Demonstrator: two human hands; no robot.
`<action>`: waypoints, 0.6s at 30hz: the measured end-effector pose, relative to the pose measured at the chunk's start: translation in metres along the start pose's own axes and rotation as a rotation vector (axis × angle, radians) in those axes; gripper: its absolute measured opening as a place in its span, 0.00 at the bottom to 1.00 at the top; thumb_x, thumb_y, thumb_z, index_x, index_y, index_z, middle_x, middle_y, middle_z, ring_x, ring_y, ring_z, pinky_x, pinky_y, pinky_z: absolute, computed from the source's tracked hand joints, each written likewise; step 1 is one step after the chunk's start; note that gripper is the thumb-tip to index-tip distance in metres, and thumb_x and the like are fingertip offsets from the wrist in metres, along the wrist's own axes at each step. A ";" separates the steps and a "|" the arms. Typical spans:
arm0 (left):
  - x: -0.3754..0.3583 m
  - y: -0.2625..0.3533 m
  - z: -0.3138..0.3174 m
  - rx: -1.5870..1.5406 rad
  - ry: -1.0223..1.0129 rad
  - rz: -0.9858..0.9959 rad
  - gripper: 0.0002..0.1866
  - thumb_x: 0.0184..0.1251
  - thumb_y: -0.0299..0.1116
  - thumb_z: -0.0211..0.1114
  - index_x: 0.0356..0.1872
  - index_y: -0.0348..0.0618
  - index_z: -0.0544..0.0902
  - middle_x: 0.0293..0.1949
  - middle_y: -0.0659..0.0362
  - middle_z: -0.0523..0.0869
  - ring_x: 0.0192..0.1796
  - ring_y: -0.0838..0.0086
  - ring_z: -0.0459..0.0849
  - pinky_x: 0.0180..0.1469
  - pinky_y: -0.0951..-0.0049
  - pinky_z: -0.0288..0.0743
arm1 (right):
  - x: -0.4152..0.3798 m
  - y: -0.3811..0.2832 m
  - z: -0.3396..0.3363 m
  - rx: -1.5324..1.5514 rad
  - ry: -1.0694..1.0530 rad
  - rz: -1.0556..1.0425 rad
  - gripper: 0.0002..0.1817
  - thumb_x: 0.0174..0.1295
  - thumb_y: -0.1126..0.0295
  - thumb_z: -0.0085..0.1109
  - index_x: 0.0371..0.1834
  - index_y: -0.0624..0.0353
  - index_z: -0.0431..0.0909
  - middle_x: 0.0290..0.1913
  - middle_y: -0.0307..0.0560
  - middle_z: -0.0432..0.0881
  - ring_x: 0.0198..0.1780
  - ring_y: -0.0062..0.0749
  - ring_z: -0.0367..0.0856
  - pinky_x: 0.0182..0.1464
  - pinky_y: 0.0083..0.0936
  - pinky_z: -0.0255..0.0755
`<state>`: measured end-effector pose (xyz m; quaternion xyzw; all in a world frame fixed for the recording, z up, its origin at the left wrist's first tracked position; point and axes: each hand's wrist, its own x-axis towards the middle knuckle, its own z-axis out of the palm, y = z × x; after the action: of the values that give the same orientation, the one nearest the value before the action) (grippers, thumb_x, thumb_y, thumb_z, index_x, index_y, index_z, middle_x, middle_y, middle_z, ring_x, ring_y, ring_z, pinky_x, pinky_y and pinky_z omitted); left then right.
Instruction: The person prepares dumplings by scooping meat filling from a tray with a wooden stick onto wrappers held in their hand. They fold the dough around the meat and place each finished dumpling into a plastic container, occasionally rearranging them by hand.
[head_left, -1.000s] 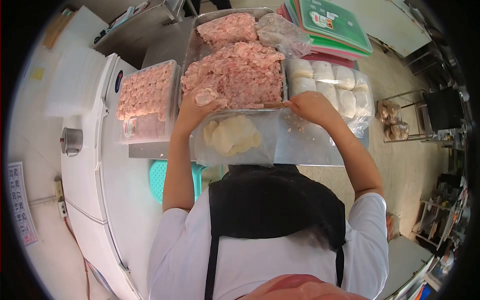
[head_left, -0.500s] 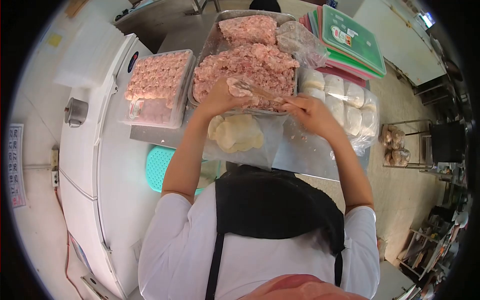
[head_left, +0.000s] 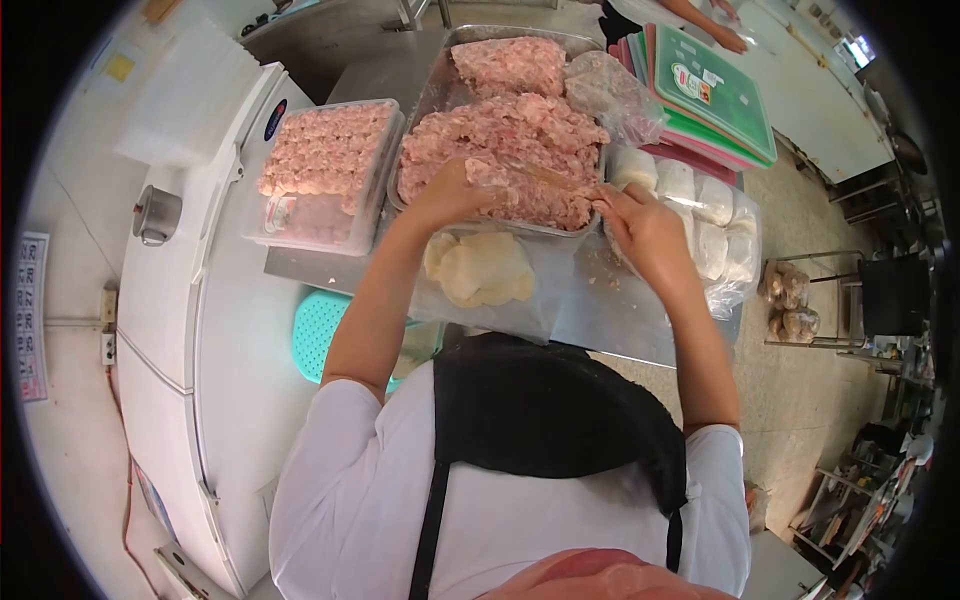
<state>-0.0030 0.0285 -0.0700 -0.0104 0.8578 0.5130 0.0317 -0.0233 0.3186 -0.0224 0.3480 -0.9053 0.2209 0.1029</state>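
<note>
While the left hand [head_left: 452, 192] cups a thin dumpling wrapper [head_left: 488, 178] over the near edge of the metal tray [head_left: 432, 85], its fingers curl under the wrapper and the thumb lies along its rim. The right hand [head_left: 640, 228], just to the right of the tray's near corner, is closed around a slim stick [head_left: 548, 178] pinched between thumb and fingertips; the stick's far end reaches the wrapper, above the minced meat [head_left: 510, 140] that fills the tray. Whether meat already sits on the wrapper cannot be told.

A second earlier the left hand held the wrapper lower, at the tray's near rim, and the right hand rested at the rim with no stick showing. Half a second ago the stick was already laid across the wrapper; since then the right hand has slid a little further right of the tray and the wrapper sits more closed in the left palm.

Against the tray's near side lies a pile of pale wrappers [head_left: 478, 268] under clear plastic. Left of the tray stands a clear box of finished dumplings [head_left: 325, 160]. Right of the tray is a bag of white dough rounds [head_left: 705, 215], and beyond that a stack of coloured cutting boards [head_left: 715, 95]. Past the tray's far right corner another person's hand [head_left: 722, 35] rests on a surface, newly in view.
</note>
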 end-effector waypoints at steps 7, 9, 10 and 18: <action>0.005 -0.017 -0.019 0.055 -0.075 -0.011 0.30 0.53 0.37 0.72 0.58 0.36 0.76 0.51 0.55 0.82 0.47 0.71 0.81 0.53 0.70 0.74 | 0.001 0.015 0.078 -0.106 -0.166 0.194 0.15 0.66 0.64 0.54 0.53 0.52 0.79 0.35 0.54 0.79 0.37 0.51 0.81 0.39 0.42 0.74; 0.000 -0.018 -0.031 0.023 -0.038 0.082 0.31 0.53 0.37 0.73 0.59 0.37 0.75 0.53 0.55 0.81 0.49 0.71 0.81 0.55 0.71 0.73 | -0.002 0.023 0.063 0.008 -0.197 0.282 0.15 0.66 0.62 0.54 0.51 0.54 0.81 0.37 0.56 0.81 0.39 0.52 0.81 0.41 0.41 0.74; -0.001 -0.021 -0.038 -0.036 -0.033 0.169 0.31 0.53 0.36 0.73 0.59 0.37 0.75 0.54 0.55 0.81 0.50 0.71 0.80 0.56 0.71 0.72 | -0.002 0.020 0.052 0.033 -0.180 0.312 0.14 0.66 0.63 0.55 0.50 0.54 0.82 0.37 0.55 0.82 0.40 0.52 0.81 0.42 0.39 0.75; -0.018 -0.003 -0.093 0.018 -0.145 0.370 0.27 0.51 0.39 0.73 0.53 0.39 0.80 0.49 0.49 0.84 0.52 0.66 0.81 0.55 0.69 0.73 | 0.026 -0.090 0.035 0.433 -0.101 0.039 0.13 0.66 0.69 0.58 0.52 0.62 0.81 0.40 0.53 0.83 0.38 0.40 0.82 0.45 0.28 0.73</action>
<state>0.0113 -0.0551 -0.0281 0.1846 0.8451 0.5017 -0.0011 0.0172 0.2274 -0.0145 0.3552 -0.8471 0.3944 -0.0241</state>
